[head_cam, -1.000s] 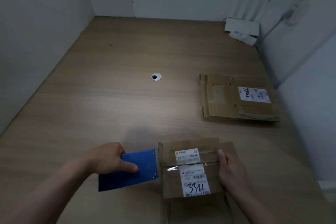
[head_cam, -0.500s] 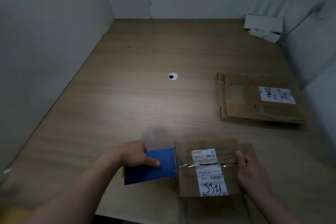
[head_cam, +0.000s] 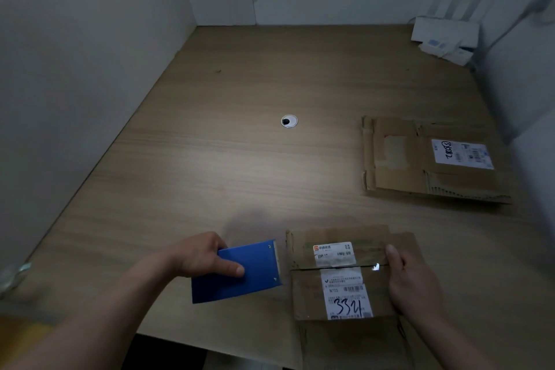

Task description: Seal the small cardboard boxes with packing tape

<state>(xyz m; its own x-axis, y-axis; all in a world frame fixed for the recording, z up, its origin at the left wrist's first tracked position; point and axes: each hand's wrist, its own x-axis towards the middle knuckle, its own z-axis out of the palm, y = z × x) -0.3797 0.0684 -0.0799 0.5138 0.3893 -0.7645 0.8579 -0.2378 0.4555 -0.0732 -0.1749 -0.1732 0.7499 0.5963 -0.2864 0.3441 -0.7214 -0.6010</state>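
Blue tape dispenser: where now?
Head view, bottom centre: blue tape dispenser in the left hand, just left of the near cardboard box.

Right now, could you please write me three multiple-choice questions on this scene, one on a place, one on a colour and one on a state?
1. Where is the tape dispenser relative to the near box?
A) to its left
B) on top of it
C) behind it

2. What colour is the tape dispenser?
A) red
B) blue
C) yellow

3. What is the left hand doing?
A) lying flat and empty
B) gripping the tape dispenser
C) pointing upward

Answers:
1 A, as the tape dispenser sits just off the near box's left edge.
2 B, as its body is plain blue.
3 B, as the thumb lies across the tape dispenser's top and the hand wraps its far end.
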